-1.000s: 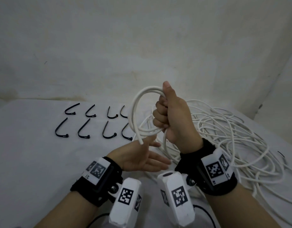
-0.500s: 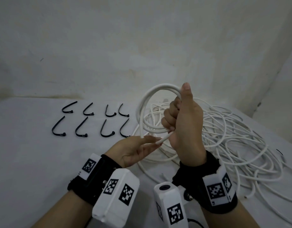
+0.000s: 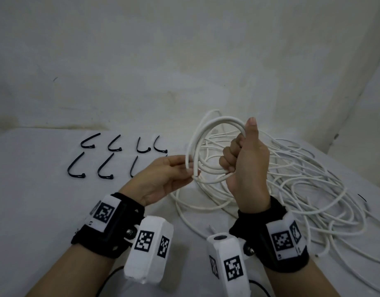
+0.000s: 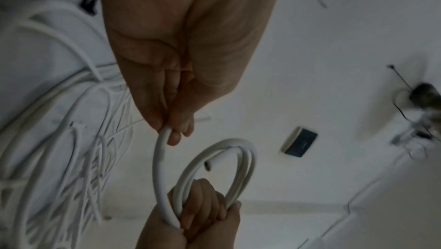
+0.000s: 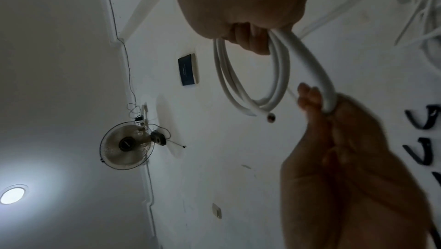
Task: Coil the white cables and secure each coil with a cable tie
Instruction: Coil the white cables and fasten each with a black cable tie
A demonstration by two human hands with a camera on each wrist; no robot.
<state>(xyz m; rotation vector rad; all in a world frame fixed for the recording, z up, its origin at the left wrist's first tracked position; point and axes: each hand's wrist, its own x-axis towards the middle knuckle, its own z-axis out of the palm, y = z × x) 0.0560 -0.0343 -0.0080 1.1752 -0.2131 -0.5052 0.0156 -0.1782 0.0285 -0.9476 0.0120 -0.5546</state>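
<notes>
White cable coil [image 3: 208,151] is up in front of me above the surface [image 3: 34,200], a few turns so far, with my right hand [image 3: 244,163] fisted around one side of the loops, thumb upright against the top of the bundle. My left hand [image 3: 163,176] pinches the running strand between thumb and fingertips [image 4: 176,136] at the coil's left edge; the left wrist view shows that strand curving from the pinch down into the right fist. A cut end of the cable [image 5: 270,117] sticks out at the bottom of the loops. The rest of the white cable lies as a loose tangled heap [image 3: 302,189] on the surface behind and to the right of my right hand. Black cable ties [image 3: 112,159] sit in two rows to the left, untouched; my left hand partly hides the right end of the nearer row. Step in hand, by my reading: winding, early on, since most of the cable remains in the heap. Next move calls for carrying the pinched strand round into the right fist as another loop, matched in size, then drawing more slack. Likely snag: the heap dragging or knotting as I pull.
</notes>
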